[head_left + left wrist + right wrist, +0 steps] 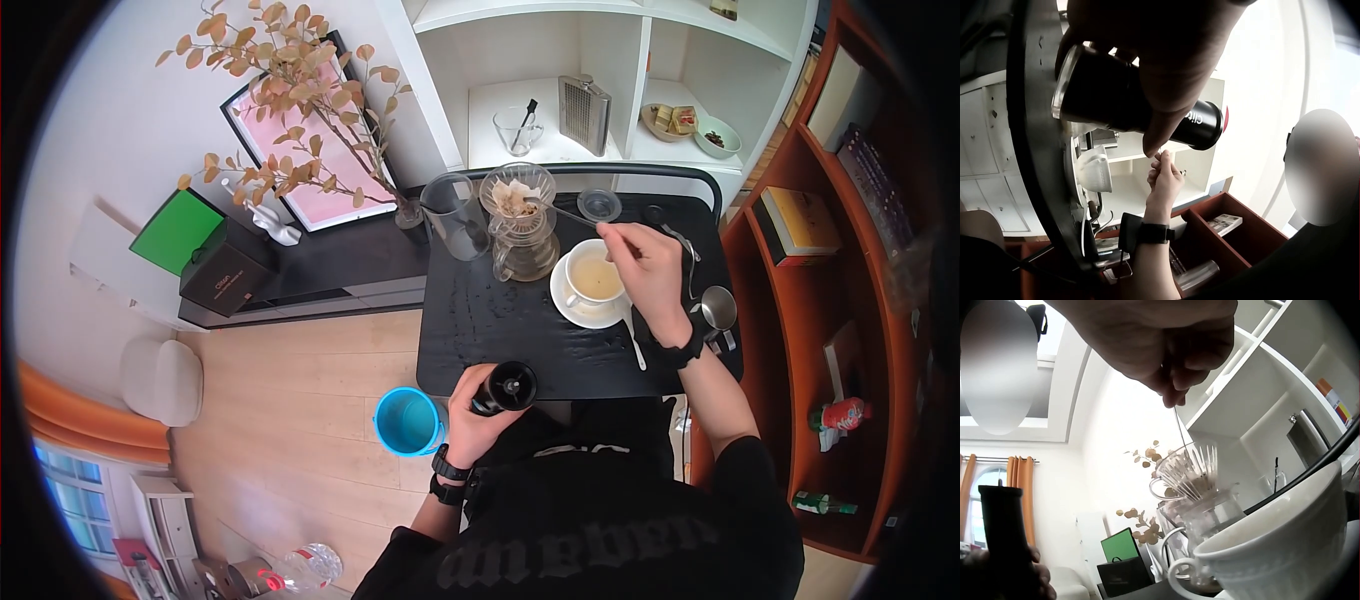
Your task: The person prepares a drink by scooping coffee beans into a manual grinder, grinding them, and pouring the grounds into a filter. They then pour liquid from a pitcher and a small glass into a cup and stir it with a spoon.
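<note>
My left hand (474, 425) grips a black cylindrical hand coffee grinder (513, 386) at the table's near edge, its round end with a metal centre facing up. In the left wrist view, white lettering shows on the grinder (1194, 117). My right hand (652, 278) pinches the handle of a thin metal spoon (572, 212) above a white cup (597, 272). The spoon's far end reaches into a ribbed clear dripper (1188, 469) lined with a brown-stained paper filter (514, 196). Beneath the dripper stands a glass server (526, 260). Pale liquid fills part of the cup, which sits on a saucer (572, 314).
On the black table (470, 330) are a tall clear container (456, 218), a small round lid (599, 205), a white spoon (637, 345) and a metal cup (718, 307). A blue bucket (408, 424) stands on the floor at left. White shelves (545, 60) rise behind, a brown bookcase (800, 290) at right.
</note>
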### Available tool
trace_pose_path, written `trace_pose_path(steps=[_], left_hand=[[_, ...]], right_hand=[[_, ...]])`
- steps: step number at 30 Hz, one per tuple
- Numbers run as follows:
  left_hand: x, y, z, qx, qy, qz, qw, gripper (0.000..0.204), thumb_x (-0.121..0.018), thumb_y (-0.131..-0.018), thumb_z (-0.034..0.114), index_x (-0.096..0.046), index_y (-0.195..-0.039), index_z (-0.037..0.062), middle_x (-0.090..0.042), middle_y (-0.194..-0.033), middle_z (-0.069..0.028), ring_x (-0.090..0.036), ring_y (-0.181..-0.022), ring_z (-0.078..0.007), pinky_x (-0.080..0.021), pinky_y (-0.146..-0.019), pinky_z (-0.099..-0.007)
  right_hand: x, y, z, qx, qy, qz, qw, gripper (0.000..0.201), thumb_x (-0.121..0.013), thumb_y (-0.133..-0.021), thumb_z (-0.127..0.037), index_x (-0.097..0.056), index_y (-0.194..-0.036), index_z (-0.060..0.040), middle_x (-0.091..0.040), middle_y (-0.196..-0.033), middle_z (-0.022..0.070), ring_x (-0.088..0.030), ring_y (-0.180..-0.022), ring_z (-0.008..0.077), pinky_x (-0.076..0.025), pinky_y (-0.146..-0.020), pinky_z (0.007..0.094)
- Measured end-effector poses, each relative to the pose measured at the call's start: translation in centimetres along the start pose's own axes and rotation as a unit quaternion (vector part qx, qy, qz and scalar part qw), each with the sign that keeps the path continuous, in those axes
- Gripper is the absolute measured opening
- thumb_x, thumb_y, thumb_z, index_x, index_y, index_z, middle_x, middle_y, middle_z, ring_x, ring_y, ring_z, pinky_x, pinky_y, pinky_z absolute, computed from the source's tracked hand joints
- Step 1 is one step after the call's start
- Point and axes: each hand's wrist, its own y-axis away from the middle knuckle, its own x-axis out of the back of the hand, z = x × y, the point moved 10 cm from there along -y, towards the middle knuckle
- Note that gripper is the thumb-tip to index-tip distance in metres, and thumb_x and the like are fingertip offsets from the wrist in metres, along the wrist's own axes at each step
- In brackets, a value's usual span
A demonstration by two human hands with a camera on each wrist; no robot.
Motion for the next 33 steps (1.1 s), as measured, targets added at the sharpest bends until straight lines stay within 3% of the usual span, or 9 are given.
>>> trace_pose_path(steps=[4,7,8,11,13,16,19,23,33], left_hand=[[0.2,0.0,-0.5,0.015,0.022,0.016,1.0,0.047,-0.09,-0.067,0.007,-0.068,-0.108,0.001,-0.067,-0.109,-0.0103,-0.065,-0.1,-0.0229,-0.051,-0.089,-0.0341],[-0.4,1.4,-4.7,0.167,0.21,0.022,0.963,0.048,-0.09,-0.067,0.008,-0.068,-0.109,0.0014,-0.067,-0.109,-0.0102,-0.066,-0.1,-0.0229,-0.051,-0.089,-0.034],[-0.4,1.5,-5.0,0.172,0.196,0.014,0.965,0.048,-0.089,-0.067,0.007,-0.068,-0.111,0.0017,-0.067,-0.111,-0.0103,-0.065,-0.102,-0.024,-0.051,-0.09,-0.034],[0.3,-0.6,-0.8,-0.001,0.0,0.011,1.0,0.049,-0.087,-0.066,0.005,-0.068,-0.111,0.0018,-0.067,-0.112,-0.0106,-0.065,-0.104,-0.0257,-0.051,-0.091,-0.0347],[0.3,-0.8,-0.5,-0.011,-0.023,0.009,1.0,0.051,-0.085,-0.064,0.003,-0.068,-0.112,0.0022,-0.067,-0.114,-0.0113,-0.065,-0.105,-0.028,-0.051,-0.093,-0.0363],[0.3,-0.9,-0.2,-0.026,-0.042,0.011,0.999,0.053,-0.085,-0.063,0.003,-0.068,-0.113,0.0028,-0.067,-0.115,-0.0113,-0.064,-0.107,-0.0294,-0.05,-0.094,-0.0377],[0.5,-0.8,0.5,-0.058,-0.092,0.02,0.994,0.055,-0.085,-0.061,0.002,-0.068,-0.113,0.004,-0.066,-0.115,-0.0104,-0.062,-0.108,-0.0307,-0.049,-0.094,-0.0393],[0.9,-0.5,1.1,-0.088,-0.18,0.042,0.979,0.057,-0.085,-0.058,0.003,-0.069,-0.113,0.0058,-0.066,-0.115,-0.0088,-0.06,-0.11,-0.0312,-0.046,-0.096,-0.041],[1.2,-0.2,2.3,-0.129,-0.298,0.063,0.944,0.06,-0.084,-0.058,0.006,-0.07,-0.116,0.01,-0.064,-0.115,-0.0077,-0.059,-0.113,-0.0306,-0.044,-0.098,-0.0447]], right_hand=[[1.0,3.3,4.6,-0.29,-0.211,-0.028,0.933,0.03,-0.064,-0.101,-0.026,-0.074,-0.085,-0.0026,-0.055,-0.058,-0.0034,-0.046,-0.049,0.0023,-0.029,-0.046,0.0181],[1.9,6.7,5.6,-0.368,-0.337,-0.039,0.866,0.034,-0.06,-0.103,-0.027,-0.072,-0.083,-0.0022,-0.051,-0.055,-0.0036,-0.043,-0.047,0.0034,-0.029,-0.046,0.0195],[2.5,7.5,5.2,-0.369,-0.323,-0.035,0.871,0.037,-0.058,-0.104,-0.028,-0.07,-0.081,-0.0012,-0.049,-0.054,-0.0037,-0.04,-0.046,0.0035,-0.028,-0.046,0.0201],[3.8,10.4,4.4,-0.357,-0.277,-0.044,0.891,0.038,-0.059,-0.103,-0.028,-0.07,-0.08,-0.0003,-0.05,-0.054,-0.002,-0.041,-0.046,0.0038,-0.029,-0.046,0.0204],[4.5,11.9,3.4,-0.358,-0.233,-0.055,0.903,0.032,-0.062,-0.101,-0.017,-0.069,-0.076,0.0004,-0.058,-0.058,0.0017,-0.05,-0.049,0.0052,-0.036,-0.048,0.0206],[5.0,11.0,-1.5,-0.169,-0.16,-0.088,0.969,0.023,-0.068,-0.093,-0.005,-0.066,-0.072,0.0025,-0.061,-0.059,0.0046,-0.061,-0.055,0.0088,-0.045,-0.052,0.0221],[4.4,11.0,-4.7,-0.086,-0.094,-0.139,0.982,0.017,-0.073,-0.086,-0.002,-0.067,-0.07,0.001,-0.059,-0.057,0.0056,-0.055,-0.049,0.0133,-0.038,-0.047,0.0275],[3.9,10.6,-6.8,-0.004,-0.04,-0.124,0.991,0.021,-0.076,-0.082,0.0,-0.063,-0.066,-0.0005,-0.052,-0.053,0.0054,-0.049,-0.044,0.018,-0.033,-0.044,0.0305],[1.5,11.3,-5.6,-0.021,-0.018,-0.154,0.988,0.026,-0.077,-0.083,-0.004,-0.06,-0.064,-0.0003,-0.049,-0.053,0.0084,-0.047,-0.043,0.0211,-0.032,-0.043,0.0317]])
